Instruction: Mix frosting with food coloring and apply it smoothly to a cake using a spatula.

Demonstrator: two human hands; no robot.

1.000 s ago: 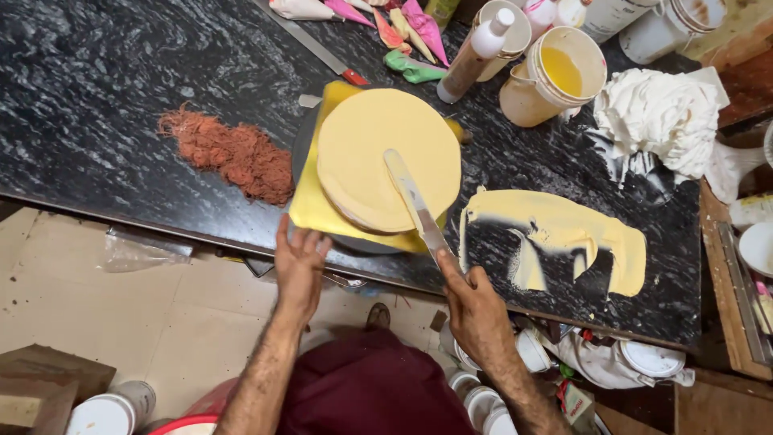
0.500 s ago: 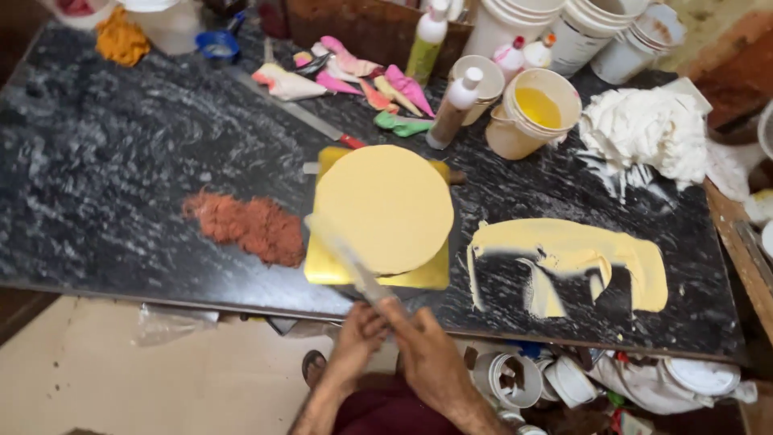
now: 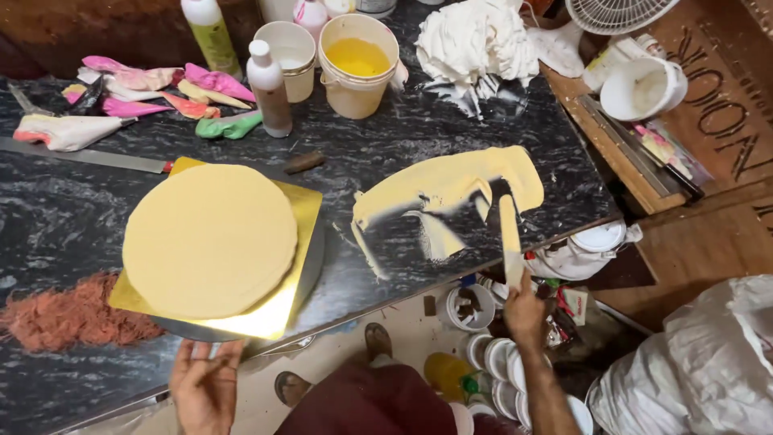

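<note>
A round cake covered in pale yellow cream (image 3: 211,238) sits on a square gold board (image 3: 299,242) on a turntable, on a black marble counter (image 3: 48,209). My left hand (image 3: 205,385) is below the board's near edge, fingers spread, holding nothing. My right hand (image 3: 524,312) grips a long spatula (image 3: 510,240) smeared with cream. Its blade points away from me and lies on a spread of yellow cream (image 3: 448,187) on the counter.
A tub of yellow liquid (image 3: 357,63), a white tub (image 3: 287,47), squeeze bottles (image 3: 269,77) and several piping bags (image 3: 153,93) stand at the back. Red crumbs (image 3: 68,316) lie at left. White cream (image 3: 477,40) is heaped at the back right. Containers (image 3: 499,379) sit under the counter.
My right hand has carried the spatula from the cake's near edge over to the yellow cream spread at the right. My left hand has come off the spatula and dropped below the board.
</note>
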